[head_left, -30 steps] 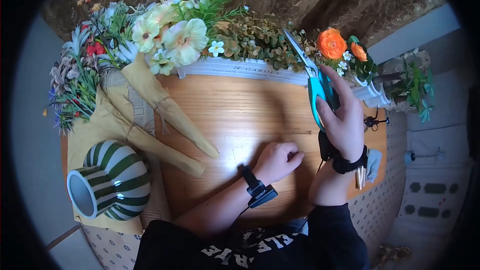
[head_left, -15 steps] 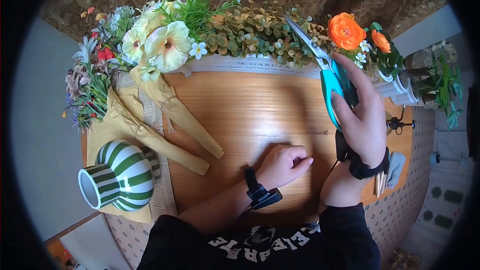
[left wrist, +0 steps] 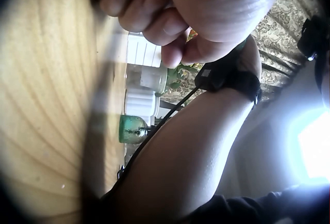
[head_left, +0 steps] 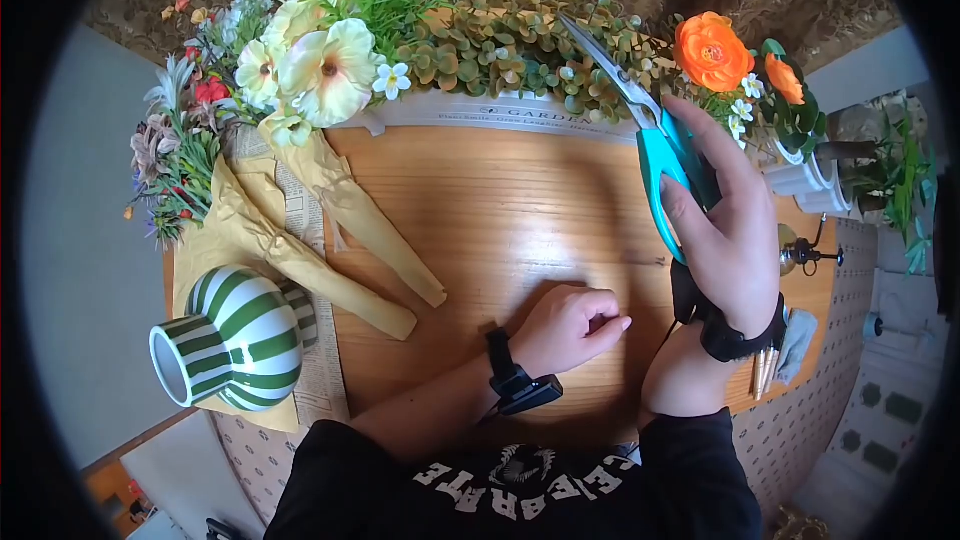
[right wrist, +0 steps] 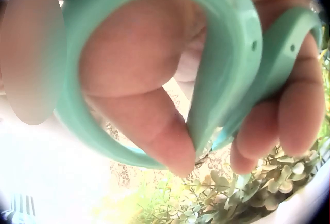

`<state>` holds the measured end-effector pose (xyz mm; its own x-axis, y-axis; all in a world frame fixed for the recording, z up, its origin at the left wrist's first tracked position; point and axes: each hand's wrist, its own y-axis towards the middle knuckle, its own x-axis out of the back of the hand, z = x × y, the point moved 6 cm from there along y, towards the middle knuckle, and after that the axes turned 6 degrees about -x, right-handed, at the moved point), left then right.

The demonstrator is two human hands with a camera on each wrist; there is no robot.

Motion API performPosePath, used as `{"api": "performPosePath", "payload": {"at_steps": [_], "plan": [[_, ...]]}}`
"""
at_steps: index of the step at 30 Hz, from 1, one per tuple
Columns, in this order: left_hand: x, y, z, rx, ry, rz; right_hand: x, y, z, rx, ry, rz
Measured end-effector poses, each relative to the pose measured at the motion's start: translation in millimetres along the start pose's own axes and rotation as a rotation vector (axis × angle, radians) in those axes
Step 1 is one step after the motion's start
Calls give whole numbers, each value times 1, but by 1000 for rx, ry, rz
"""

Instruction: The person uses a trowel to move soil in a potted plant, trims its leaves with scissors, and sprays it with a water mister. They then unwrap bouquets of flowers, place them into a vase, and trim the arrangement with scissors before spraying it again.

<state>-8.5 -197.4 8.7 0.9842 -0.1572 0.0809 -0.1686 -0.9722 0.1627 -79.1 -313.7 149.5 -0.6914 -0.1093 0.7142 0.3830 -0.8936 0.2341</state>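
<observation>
My right hand holds a pair of scissors with teal handles, raised over the right part of the table. The thumb is through one handle loop, as the right wrist view shows, with fingers curled about the other. Its steel blades point up and left, overlapping the brown-green foliage in the head view. My left hand rests on the wooden table near its front, fingers loosely curled and nothing in them.
At left lie a green-and-white striped vase on its side and paper-wrapped bouquets on newspaper. Behind stands a white planter marked GARDEN. Orange flowers, a spray bottle and a grey cloth are at right.
The head view has shifted, so the table and flowers sit differently in the picture. The right hand keeps its grip on the scissors; the left hand stays resting on the table.
</observation>
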Motion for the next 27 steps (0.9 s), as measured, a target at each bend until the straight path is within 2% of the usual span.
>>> {"api": "performPosePath", "payload": {"at_steps": [3,9,12,19,22,24,27], "plan": [[-1,-1,1,3,-10,1,-2,1,4,-100,121,50],[-2,-2,3,34,-17,6,-8,1,15,-172,61,124],[0,-1,0,14,-14,-5,-10,2,8,-3,49,15],[0,0,-1,5,1,6,-12,1,13,-131,150,36],[1,1,-3,-4,4,5,-14,1,15,-60,128,15],[1,0,-3,-22,17,-7,-15,1,16,-108,128,45],[0,0,-2,-43,36,-20,-20,0,18,-9,161,47]]}}
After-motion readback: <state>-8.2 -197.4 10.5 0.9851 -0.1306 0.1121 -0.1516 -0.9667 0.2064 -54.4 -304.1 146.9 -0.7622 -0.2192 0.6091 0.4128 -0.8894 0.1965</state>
